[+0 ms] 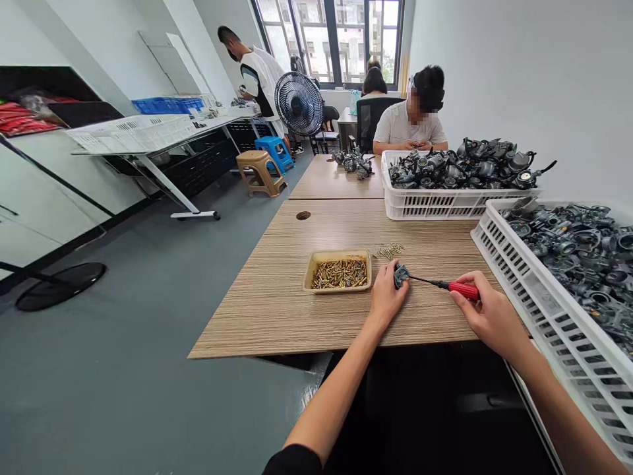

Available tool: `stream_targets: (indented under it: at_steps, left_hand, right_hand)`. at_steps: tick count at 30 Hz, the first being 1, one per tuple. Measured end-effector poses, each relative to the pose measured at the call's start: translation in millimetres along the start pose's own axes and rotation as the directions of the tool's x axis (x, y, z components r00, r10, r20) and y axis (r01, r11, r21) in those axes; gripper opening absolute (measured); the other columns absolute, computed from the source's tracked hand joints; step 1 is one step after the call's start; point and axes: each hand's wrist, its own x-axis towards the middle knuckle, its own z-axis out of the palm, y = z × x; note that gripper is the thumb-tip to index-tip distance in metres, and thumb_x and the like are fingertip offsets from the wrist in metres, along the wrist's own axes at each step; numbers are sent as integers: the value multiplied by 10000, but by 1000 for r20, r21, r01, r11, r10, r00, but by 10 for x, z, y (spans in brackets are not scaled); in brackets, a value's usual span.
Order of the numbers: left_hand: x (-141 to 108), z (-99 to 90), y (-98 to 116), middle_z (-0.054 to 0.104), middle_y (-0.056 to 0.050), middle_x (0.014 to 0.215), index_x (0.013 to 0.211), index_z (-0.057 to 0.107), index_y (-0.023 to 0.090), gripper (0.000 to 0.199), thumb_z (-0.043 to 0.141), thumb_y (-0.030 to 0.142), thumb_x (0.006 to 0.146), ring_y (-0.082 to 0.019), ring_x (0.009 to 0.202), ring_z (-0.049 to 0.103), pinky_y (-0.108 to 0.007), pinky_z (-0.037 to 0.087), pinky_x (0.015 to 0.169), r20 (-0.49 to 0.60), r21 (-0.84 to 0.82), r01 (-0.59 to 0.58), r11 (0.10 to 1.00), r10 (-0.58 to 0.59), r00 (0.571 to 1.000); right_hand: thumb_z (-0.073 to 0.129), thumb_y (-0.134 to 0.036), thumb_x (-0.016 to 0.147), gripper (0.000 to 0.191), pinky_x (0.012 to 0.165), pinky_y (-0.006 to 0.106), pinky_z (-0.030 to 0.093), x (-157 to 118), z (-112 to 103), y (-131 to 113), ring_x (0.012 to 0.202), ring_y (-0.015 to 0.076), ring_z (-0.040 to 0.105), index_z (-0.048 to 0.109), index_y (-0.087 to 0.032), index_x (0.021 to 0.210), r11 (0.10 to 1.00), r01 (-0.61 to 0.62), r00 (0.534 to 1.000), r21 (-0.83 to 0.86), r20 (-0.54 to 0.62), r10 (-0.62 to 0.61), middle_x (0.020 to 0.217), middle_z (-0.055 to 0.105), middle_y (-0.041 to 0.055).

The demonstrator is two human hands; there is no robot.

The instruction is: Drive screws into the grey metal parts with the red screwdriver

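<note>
My left hand is closed around a small grey metal carburetor body just above the wooden table. In my right hand is a screwdriver with a red handle, its dark shaft pointing left. The screwdriver's tip meets the carburetor body; whether it sits in a screw or hole I cannot tell. Left of my left hand stands a shallow tan tray filled with small brass pieces. Beyond my left hand lies a loose little pile of brass pieces.
A white crate of metal carburetor parts stands close by my right arm. Behind it is another white crate, heaped with carburetors. Across the table sits a person. More carburetors lie at the far side. A fan stands beyond.
</note>
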Motion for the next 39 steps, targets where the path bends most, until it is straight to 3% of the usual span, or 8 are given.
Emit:
stream_targets:
  at_steps: [20,39]
  left_hand:
    - [3,23,-31,641,-100,1290,1433,533,221,551,624,180,891,-254,1196,647,-373,514,1060,-2,-12,0,1000,0,1000]
    - [12,5,-9,643,-103,1279,1424,539,210,550,631,176,883,-261,1180,652,-383,528,1040,4,6,4,1000,-4,1000]
  right_hand:
    - [490,-507,962,253,603,304,400,-3,-11,2,588,224,620,529,-278,1063,999,15,1000,-38,16,-14,708,665,-14]
    - [501,-515,959,252,570,289,388,-1,7,-12,526,215,584,540,-278,1037,999,23,1000,-41,-13,-24,611,599,-37]
